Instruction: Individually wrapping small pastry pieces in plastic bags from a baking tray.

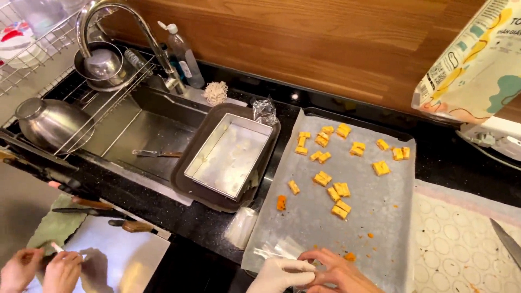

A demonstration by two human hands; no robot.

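Both hands sit at the bottom edge, cut off at the wrists. The left hand (pixel 279 275) wears a thin white glove; the right hand (pixel 339 271) is bare. They meet over a clear plastic sleeve (pixel 279 250) at the near edge of the tray paper, fingers pinched together around something small. What it is cannot be made out, and the wrists and forearms are out of view.

The sleeve is glossy, crinkled and nearly see-through, so its outline is hard to trace. It lies on matte grey parchment (pixel 315 217) covering a dark tray (pixel 347 115), of which only the far rim shows. Small yellow pastry blocks (pixel 334 190) are scattered over the parchment, squarish and layered; one darker orange block (pixel 281 202) lies apart, with orange crumbs (pixel 370 236) near the hands.

Left of the tray, a rectangular metal tin (pixel 230 154) sits in a brown rounded dish (pixel 184 179) on the black speckled bench (pixel 195 220). Beyond is a steel sink (pixel 146 130) with a curved tap (pixel 108 11), bowls (pixel 51 122) and a knife (pixel 157 154).

At right a printed bag (pixel 477 65) hangs partly out of frame above a patterned silicone mat (pixel 461 244), and a blade tip (pixel 507 241) enters from the edge. At bottom left another person's hands (pixel 40 268) hold something small and white, half hidden
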